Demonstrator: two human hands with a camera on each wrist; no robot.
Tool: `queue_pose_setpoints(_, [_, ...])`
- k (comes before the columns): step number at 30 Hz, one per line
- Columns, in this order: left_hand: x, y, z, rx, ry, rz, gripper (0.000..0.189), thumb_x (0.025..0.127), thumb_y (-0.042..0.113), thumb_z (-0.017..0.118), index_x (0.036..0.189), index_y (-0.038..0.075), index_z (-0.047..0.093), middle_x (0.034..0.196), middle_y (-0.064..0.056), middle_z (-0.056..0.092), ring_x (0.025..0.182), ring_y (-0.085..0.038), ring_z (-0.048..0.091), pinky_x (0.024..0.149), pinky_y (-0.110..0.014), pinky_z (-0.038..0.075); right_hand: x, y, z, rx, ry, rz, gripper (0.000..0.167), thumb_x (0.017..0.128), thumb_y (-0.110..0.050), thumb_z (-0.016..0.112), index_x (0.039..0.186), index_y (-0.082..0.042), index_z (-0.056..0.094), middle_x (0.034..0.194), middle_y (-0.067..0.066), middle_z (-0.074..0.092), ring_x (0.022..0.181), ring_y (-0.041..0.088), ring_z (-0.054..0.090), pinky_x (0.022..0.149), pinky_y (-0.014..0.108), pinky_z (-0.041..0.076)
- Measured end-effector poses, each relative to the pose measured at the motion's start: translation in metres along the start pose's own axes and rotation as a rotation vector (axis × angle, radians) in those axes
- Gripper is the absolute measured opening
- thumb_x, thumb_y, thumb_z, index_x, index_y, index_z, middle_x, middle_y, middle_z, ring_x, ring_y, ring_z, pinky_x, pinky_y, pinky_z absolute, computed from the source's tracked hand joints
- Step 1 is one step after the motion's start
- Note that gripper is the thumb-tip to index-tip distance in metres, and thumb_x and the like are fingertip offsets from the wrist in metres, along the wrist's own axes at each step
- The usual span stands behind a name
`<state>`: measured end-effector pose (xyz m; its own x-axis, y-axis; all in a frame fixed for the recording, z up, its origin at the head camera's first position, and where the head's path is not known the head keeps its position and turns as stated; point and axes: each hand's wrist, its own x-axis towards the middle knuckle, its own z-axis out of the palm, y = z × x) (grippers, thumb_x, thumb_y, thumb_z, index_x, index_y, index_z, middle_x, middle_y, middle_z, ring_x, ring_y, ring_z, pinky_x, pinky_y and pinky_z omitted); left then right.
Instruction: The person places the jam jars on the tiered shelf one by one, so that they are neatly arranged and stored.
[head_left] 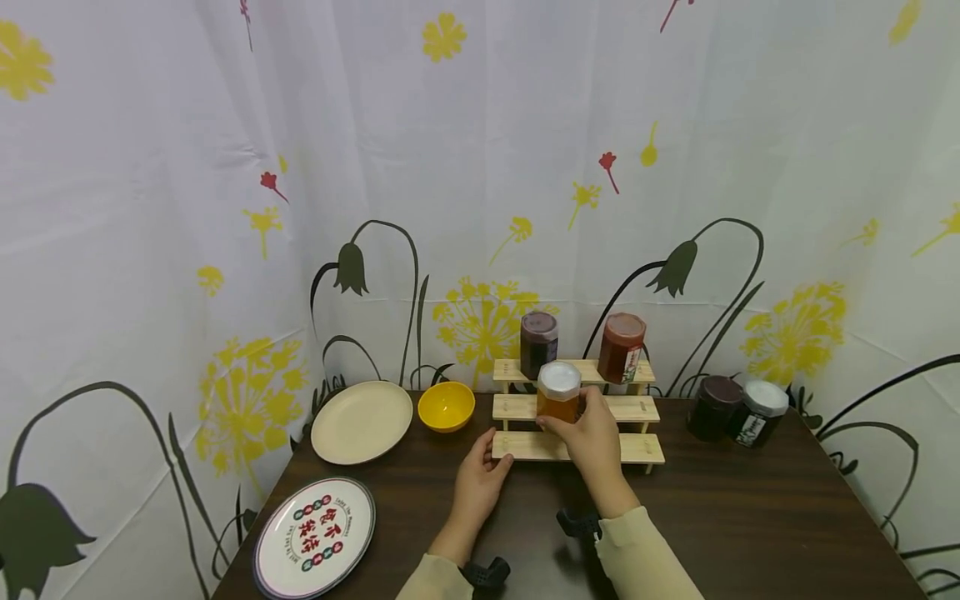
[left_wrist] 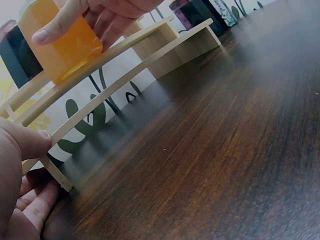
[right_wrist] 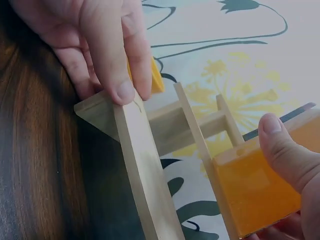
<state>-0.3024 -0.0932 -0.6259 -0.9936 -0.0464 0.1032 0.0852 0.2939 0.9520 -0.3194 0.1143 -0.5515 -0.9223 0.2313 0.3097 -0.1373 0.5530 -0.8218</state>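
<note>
My right hand grips a honey-coloured jar with a white lid, thumb on one side and fingers on the other. The jar is upright at the middle step of a three-step wooden rack. At the rack's lower left end, my left hand pinches the end of the front step, its thumb on top and fingers beneath. On the top step stand a dark purple jar at the left and a red-brown jar at the right.
Right of the rack, a dark jar and a white-lidded dark jar stand side by side. To the left are a yellow bowl, a cream plate and a white plate with red lettering. Behind the table hangs a flower-printed curtain.
</note>
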Motion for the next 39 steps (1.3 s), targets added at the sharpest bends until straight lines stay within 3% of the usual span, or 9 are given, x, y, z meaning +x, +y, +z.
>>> queue_pose_setpoints(10, [0.003, 0.000, -0.002, 0.013, 0.000, -0.006, 0.061, 0.102, 0.019, 0.078, 0.157, 0.006, 0.056, 0.140, -0.017, 0.070, 0.116, -0.026, 0.069, 0.098, -0.044, 0.062, 0.004, -0.010, 0.011, -0.010, 0.039, 0.028, 0.074, 0.077, -0.038, 0.101, 0.126, -0.005, 0.056, 0.125, 0.017, 0.068, 0.117, 0.038, 0.071, 0.100, 0.056, 0.060])
queue_pose_setpoints(19, [0.002, -0.003, -0.003, 0.019, -0.002, -0.014, 0.061, 0.102, 0.020, 0.077, 0.158, 0.006, 0.055, 0.142, -0.018, 0.069, 0.118, -0.028, 0.069, 0.101, -0.049, 0.061, 0.004, -0.012, 0.025, -0.093, 0.117, 0.037, 0.074, 0.076, -0.049, 0.100, 0.117, -0.008, 0.054, 0.114, 0.015, 0.065, 0.105, 0.039, 0.072, 0.086, 0.055, 0.060])
queue_pose_setpoints(23, [0.002, -0.004, -0.002, 0.015, 0.004, -0.011, 0.061, 0.102, 0.021, 0.078, 0.157, 0.006, 0.056, 0.141, -0.018, 0.069, 0.118, -0.027, 0.069, 0.101, -0.049, 0.061, 0.005, -0.012, 0.024, -0.036, 0.088, 0.029, 0.076, 0.080, -0.046, 0.099, 0.125, -0.005, 0.053, 0.121, 0.018, 0.061, 0.112, 0.040, 0.069, 0.095, 0.057, 0.059])
queue_pose_setpoints(27, [0.001, -0.005, 0.000, 0.017, -0.006, -0.014, 0.061, 0.102, 0.020, 0.078, 0.157, 0.005, 0.056, 0.140, -0.017, 0.070, 0.117, -0.026, 0.069, 0.100, -0.045, 0.062, 0.000, -0.012, 0.018, 0.064, 0.025, 0.070, 0.080, 0.082, -0.033, 0.099, 0.139, -0.002, 0.051, 0.135, 0.021, 0.057, 0.126, 0.042, 0.064, 0.108, 0.061, 0.056])
queue_pose_setpoints(31, [0.000, -0.004, 0.000, 0.019, -0.009, -0.013, 0.061, 0.102, 0.019, 0.078, 0.157, 0.005, 0.056, 0.139, -0.017, 0.070, 0.116, -0.026, 0.069, 0.099, -0.045, 0.062, -0.004, -0.013, 0.012, 0.114, -0.017, 0.079, 0.083, 0.083, -0.025, 0.098, 0.147, -0.001, 0.051, 0.143, 0.022, 0.058, 0.133, 0.044, 0.063, 0.112, 0.062, 0.054])
queue_pose_setpoints(39, [0.001, -0.001, -0.001, 0.023, 0.001, -0.004, 0.061, 0.101, 0.019, 0.078, 0.157, 0.005, 0.056, 0.140, -0.018, 0.070, 0.117, -0.027, 0.070, 0.101, -0.048, 0.061, 0.003, -0.013, 0.018, 0.054, 0.025, 0.049, 0.073, 0.081, -0.031, 0.100, 0.132, -0.005, 0.055, 0.130, 0.019, 0.063, 0.124, 0.040, 0.066, 0.108, 0.059, 0.055])
